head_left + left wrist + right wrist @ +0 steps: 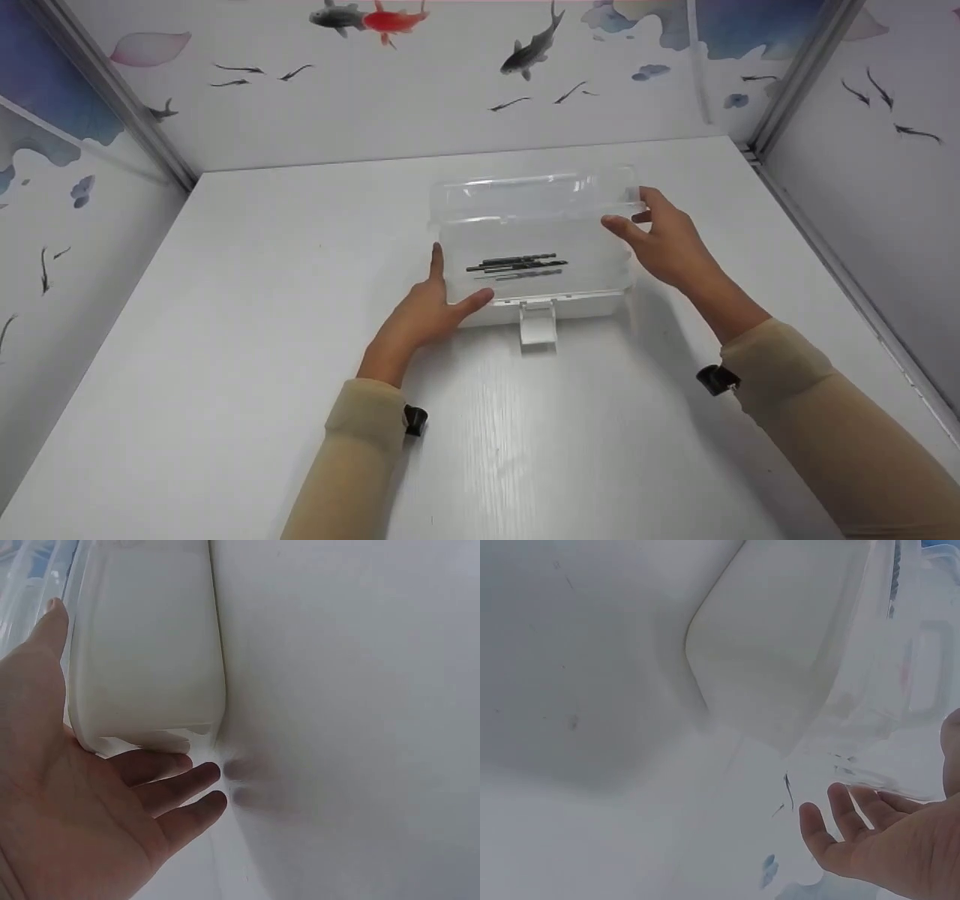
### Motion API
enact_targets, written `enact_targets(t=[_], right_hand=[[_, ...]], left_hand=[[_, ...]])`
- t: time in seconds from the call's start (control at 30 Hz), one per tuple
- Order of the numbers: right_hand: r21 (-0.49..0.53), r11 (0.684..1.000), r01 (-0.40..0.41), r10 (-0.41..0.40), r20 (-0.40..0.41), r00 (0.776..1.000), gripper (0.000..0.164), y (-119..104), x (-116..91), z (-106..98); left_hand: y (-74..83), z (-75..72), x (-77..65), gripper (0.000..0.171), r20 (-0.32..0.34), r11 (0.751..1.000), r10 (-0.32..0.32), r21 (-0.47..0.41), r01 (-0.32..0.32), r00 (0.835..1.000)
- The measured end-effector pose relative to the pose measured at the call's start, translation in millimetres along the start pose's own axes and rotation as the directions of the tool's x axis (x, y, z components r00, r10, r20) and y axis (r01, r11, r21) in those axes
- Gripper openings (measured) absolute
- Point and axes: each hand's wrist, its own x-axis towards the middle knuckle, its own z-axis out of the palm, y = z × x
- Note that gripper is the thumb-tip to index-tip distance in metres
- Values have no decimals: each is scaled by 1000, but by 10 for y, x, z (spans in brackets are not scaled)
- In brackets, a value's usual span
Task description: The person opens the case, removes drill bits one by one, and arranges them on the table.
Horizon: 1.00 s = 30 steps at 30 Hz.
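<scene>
A white plastic box [577, 306] with a front latch [538, 324] sits on the table, its clear lid [525, 196] raised at the back. Several dark drill bits [521, 262] lie together inside. My left hand [427, 309] rests against the box's left end, thumb at the front rim; in the left wrist view its fingers [180, 791] stretch along the bottom of the end wall. At the lid's right end my right hand [667, 236] holds the edge, thumb in front and fingers behind. Those fingers [847, 814] sit by the clear edge in the right wrist view.
The white table [262, 315] extends around the box on all sides. Printed panels with fish [529, 52] stand behind it and at both sides, framed by metal posts [802, 71]. Black straps [415, 420] show at both sleeves.
</scene>
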Motion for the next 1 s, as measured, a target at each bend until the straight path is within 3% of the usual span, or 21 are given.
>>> enact_targets(t=[0.37, 0.63, 0.8, 1.0], right_hand=[[13, 1000, -3, 3, 5, 1000, 94, -44, 140, -110], [11, 1000, -3, 3, 12, 1000, 90, -146, 259, -187], [28, 999, -36, 36, 11, 999, 87, -233, 358, -258], [49, 993, -108, 107, 22, 994, 96, -306, 468, -309]], left_hand=[[-6, 41, 2, 135, 6, 1000, 7, -15, -6, 1000], [8, -8, -3, 133, 34, 998, -20, -60, 22, 999], [32, -45, 5, 130, 48, 998, -27, -56, 29, 998], [17, -44, 3, 130, 55, 997, -32, -64, 36, 998]])
